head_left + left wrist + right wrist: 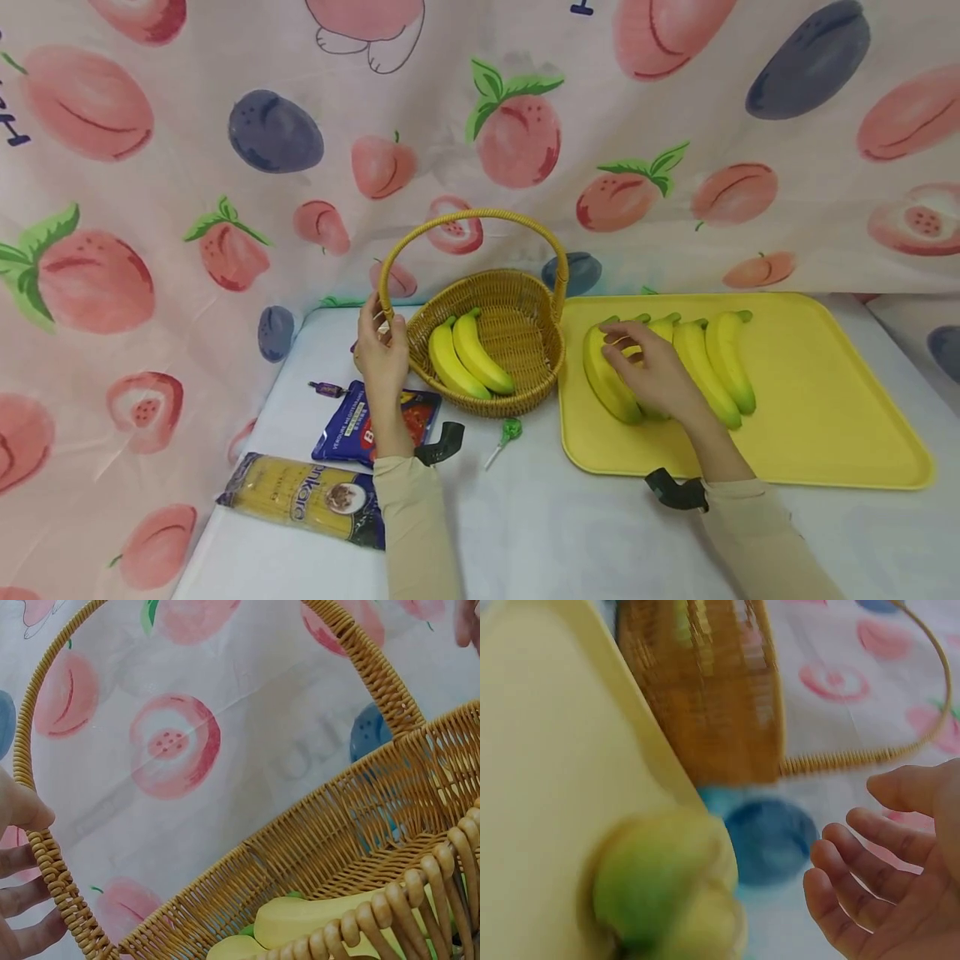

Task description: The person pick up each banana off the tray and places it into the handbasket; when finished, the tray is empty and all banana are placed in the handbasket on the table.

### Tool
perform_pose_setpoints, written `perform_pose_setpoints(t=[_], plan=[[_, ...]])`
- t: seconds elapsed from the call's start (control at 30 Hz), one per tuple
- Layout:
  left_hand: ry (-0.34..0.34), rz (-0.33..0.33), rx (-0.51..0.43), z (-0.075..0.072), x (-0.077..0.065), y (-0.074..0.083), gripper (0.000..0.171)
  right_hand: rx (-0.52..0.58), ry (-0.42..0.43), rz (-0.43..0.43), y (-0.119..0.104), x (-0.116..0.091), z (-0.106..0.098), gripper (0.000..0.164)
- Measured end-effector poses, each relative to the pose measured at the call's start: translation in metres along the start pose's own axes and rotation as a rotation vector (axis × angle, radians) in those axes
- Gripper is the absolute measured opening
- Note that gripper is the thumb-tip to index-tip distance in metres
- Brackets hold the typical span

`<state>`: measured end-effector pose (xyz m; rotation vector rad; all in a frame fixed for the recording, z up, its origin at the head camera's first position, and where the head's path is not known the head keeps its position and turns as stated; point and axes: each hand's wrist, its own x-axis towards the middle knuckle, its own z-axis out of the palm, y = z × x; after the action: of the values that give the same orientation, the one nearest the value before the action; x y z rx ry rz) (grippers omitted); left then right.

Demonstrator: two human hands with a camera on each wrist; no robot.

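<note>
A wicker basket (517, 354) with a tall arched handle (474, 214) stands mid-table. Two bananas (474, 357) lie inside it. My left hand (381, 354) grips the left foot of the handle, its thumb on one side and fingers (34, 896) on the other. On the yellow tray (832, 392), several bananas (723, 358) lie side by side. Above the leftmost ones is my right hand (648, 367), its fingers slightly bent and nothing between them. In the right wrist view, this hand (900, 877) appears apart from the blurred bananas (660, 885).
A pack of spaghetti (303, 500) and a blue food pouch (352, 429) lie left of the basket, partly behind my left arm. A small purple wrapped candy (327, 389) is near the pouch. In front of the basket lies a green lollipop (511, 430). Fruit-print cloth hangs behind.
</note>
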<state>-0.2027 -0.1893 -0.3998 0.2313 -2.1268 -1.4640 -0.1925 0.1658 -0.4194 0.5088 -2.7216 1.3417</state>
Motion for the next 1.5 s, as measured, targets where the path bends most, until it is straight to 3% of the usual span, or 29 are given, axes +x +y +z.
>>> perform_pose_setpoints(t=[0.33,0.7,0.97,1.27,1.5], plan=[[0.007,-0.007,-0.011,0.002,-0.001,-0.002,0.046,-0.041,0.146,0.079,0.029,-0.019,-0.042,0.041],[0.200,0.077,-0.064,0.009,0.001,-0.015,0.038,-0.112,0.260,0.256,0.072,-0.037,-0.083,0.048],[0.224,0.112,-0.108,0.012,0.002,-0.015,0.038,-0.108,0.141,0.393,0.098,-0.044,-0.089,0.063],[0.102,0.149,-0.124,0.005,-0.007,0.017,0.044,-0.078,0.034,0.456,0.110,-0.047,-0.087,0.075],[0.077,0.113,-0.105,0.004,-0.012,0.021,0.043,-0.107,-0.017,0.474,0.115,-0.048,-0.085,0.082]])
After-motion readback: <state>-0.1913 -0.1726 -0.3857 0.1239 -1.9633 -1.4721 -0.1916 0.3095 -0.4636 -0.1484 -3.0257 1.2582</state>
